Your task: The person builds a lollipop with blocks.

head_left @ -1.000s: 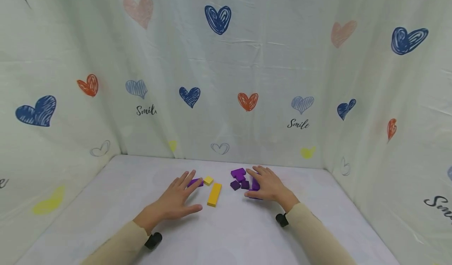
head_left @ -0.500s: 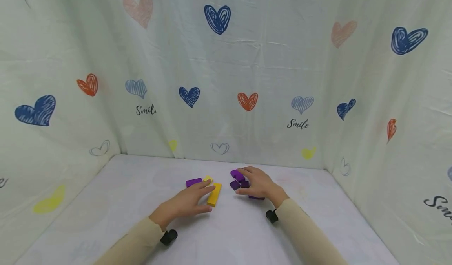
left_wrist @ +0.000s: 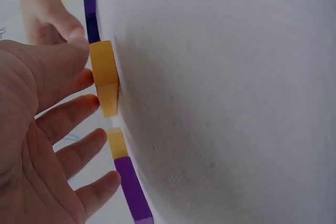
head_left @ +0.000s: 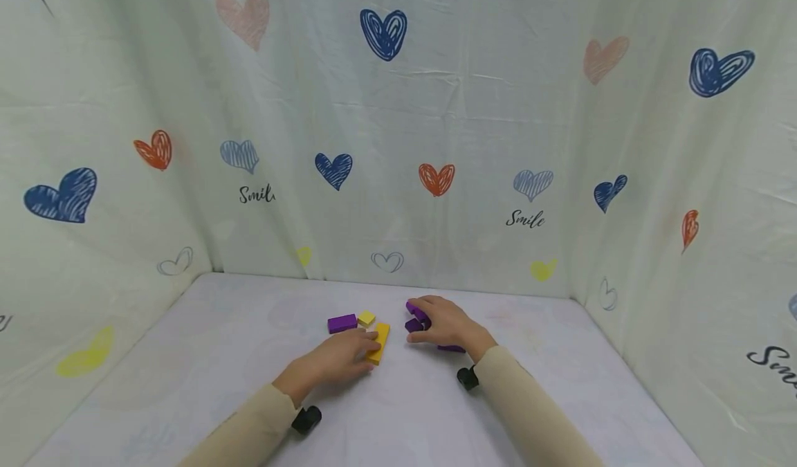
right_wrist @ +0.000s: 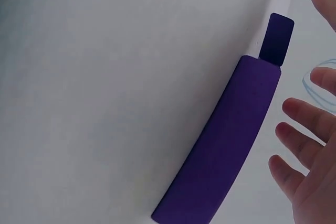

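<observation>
My left hand (head_left: pixel 336 360) reaches over a long orange-yellow block (head_left: pixel 382 341), fingers relaxed. In the left wrist view its thumb and index fingertip lie right at the upper edge of that block (left_wrist: pixel 104 64), and the other fingers are spread apart. A small yellow block (head_left: pixel 366 318) and a purple block (head_left: pixel 342 324) lie just beyond. My right hand (head_left: pixel 445 323) hovers over a cluster of purple blocks (head_left: pixel 414 325), hiding part of it. From the right wrist, its loosely bent fingers stand apart from a long purple block (right_wrist: pixel 220 145) and a small dark purple block (right_wrist: pixel 277 39).
White cloth covers the table (head_left: pixel 398 418). A pale curtain (head_left: pixel 398 107) printed with hearts and lettering encloses the back and both sides. Each wrist carries a black camera, as on the left wrist camera (head_left: pixel 306 420).
My left hand has moved right and down onto the orange-yellow block, uncovering the purple block behind. My right hand has shifted left over the purple cluster. The blocks stay put.
</observation>
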`<control>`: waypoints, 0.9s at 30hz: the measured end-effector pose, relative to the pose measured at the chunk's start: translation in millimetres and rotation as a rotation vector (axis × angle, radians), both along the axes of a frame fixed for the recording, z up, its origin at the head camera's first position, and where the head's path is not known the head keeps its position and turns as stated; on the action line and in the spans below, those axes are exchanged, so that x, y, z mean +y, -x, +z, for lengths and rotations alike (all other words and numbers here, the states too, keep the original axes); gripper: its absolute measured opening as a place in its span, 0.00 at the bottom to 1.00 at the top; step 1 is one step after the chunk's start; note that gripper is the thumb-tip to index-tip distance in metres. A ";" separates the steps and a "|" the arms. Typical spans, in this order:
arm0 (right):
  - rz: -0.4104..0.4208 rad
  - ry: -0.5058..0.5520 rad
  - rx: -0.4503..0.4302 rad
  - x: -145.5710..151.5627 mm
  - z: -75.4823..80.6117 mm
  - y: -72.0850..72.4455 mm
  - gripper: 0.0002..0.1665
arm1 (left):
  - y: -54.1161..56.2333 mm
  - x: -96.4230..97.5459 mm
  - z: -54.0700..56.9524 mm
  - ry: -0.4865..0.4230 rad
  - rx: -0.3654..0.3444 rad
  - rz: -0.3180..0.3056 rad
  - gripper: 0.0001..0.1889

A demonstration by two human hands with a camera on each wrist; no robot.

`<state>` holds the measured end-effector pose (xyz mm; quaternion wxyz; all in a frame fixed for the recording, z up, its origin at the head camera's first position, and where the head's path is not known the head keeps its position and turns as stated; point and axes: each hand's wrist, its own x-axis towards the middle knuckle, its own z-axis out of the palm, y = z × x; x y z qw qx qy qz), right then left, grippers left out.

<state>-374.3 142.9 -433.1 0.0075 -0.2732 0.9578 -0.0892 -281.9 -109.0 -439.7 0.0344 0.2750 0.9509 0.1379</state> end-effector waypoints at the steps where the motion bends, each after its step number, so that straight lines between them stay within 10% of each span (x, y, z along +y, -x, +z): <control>1: -0.004 -0.004 -0.003 -1.1 0.0 0.6 0.51 | 0.0 0.4 0.1 0.006 0.011 -0.007 0.21; 27: 0.017 -0.008 -0.076 -34.0 1.4 5.6 0.49 | -16.0 0.1 8.3 -0.042 -0.107 0.048 0.16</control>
